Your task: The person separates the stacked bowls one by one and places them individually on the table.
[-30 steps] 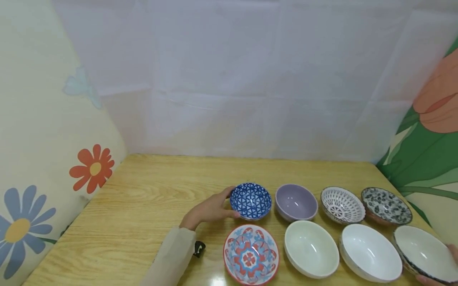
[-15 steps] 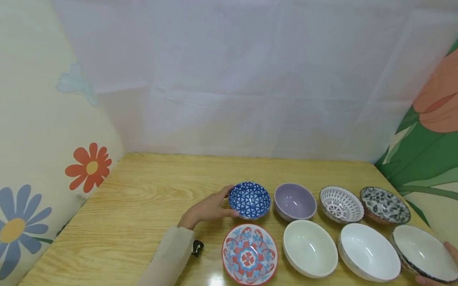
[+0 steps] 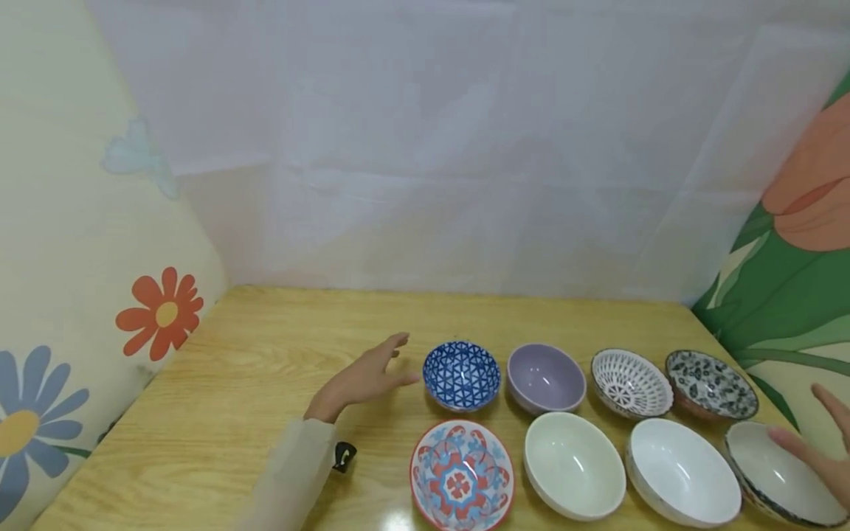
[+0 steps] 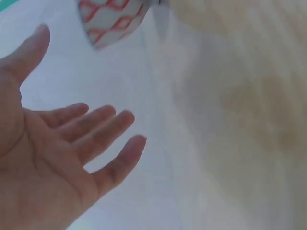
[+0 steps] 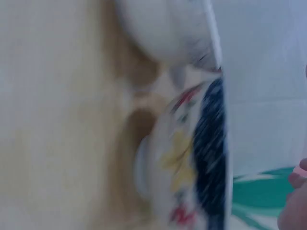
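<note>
My left hand (image 3: 365, 377), fingers spread, hovers just left of the blue-and-white patterned bowl (image 3: 461, 375), with a gap between them. The left wrist view shows its palm with nothing in it, below a bowl with a red lattice outside (image 4: 108, 19). At the far right, my right hand (image 3: 820, 461) is over the white bowl with a dark rim (image 3: 773, 464), thumb and finger apart. That bowl overlaps the hand in the head view; from the side, a bowl with painted flowers and a dark blue band (image 5: 184, 163) shows, with fingertips (image 5: 295, 179) off to its right.
Bowls stand in two rows: purple (image 3: 547, 377), black-and-white streaked (image 3: 631, 383) and dark leaf-patterned (image 3: 710, 383) behind; red-and-blue floral (image 3: 462, 476), pale green (image 3: 574, 466) and white (image 3: 684, 472) in front. The wooden table (image 3: 265, 354) meets a white cloth backdrop (image 3: 398, 184).
My left hand has let go of the blue-and-white bowl and drawn left. My right hand has released the dark-rimmed bowl and risen over it. The bowls keep their places.
</note>
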### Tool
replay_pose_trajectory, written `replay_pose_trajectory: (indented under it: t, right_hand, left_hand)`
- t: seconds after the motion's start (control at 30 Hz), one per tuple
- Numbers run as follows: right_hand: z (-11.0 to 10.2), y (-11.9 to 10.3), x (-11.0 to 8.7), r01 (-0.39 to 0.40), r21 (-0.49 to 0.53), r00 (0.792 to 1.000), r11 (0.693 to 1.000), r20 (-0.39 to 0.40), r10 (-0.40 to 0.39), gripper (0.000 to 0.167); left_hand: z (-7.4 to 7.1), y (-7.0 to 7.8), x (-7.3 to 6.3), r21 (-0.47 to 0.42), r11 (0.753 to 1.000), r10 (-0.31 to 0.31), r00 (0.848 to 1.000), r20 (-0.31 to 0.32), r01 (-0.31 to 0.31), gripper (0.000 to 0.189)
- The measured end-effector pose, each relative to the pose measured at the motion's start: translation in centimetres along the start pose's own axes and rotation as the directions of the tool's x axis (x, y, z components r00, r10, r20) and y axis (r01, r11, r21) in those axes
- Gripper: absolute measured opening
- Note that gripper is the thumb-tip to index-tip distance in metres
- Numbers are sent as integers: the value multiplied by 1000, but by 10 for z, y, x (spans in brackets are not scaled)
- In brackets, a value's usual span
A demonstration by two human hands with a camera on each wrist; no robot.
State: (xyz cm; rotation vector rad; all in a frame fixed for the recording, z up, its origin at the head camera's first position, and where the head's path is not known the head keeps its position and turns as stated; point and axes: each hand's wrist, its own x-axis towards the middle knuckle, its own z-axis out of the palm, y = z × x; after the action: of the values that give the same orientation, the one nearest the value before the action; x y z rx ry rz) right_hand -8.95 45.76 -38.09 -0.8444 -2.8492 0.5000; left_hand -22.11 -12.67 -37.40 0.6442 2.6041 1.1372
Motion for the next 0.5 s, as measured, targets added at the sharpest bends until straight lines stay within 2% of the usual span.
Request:
replay_pose_trajectory:
  t: [0.07,0.1,0.17,0.23,0.37,0.5]
  right_hand:
    - [-2,-11,10,93,92,995,991,16,-95,104]
    - [-3,-20,12,170,132,985,977,-3,-171,101]
    - [-9,-47,8,280,227,957,933,10,-289,95]
    - [-18,-75,1,367,304,919,879,27,-393,90]
    - [-25,-116,-7,516,321,842,794,-22,-539,83]
    - [-22,-143,-3,595,314,785,740,-33,-618,79]
  left_hand:
    - [-12,1,-2,50,999,13,999,-37,-11,79]
    - [-18,3,-3,77,997,13,998,-56,-8,79]
    - [-30,7,-5,138,990,3,996,-94,10,78]
    - [-41,13,-6,197,980,-8,991,-132,34,78]
    - [-57,23,-6,284,956,-20,983,-185,73,78]
    - [-67,28,-7,366,926,-5,973,-232,92,77]
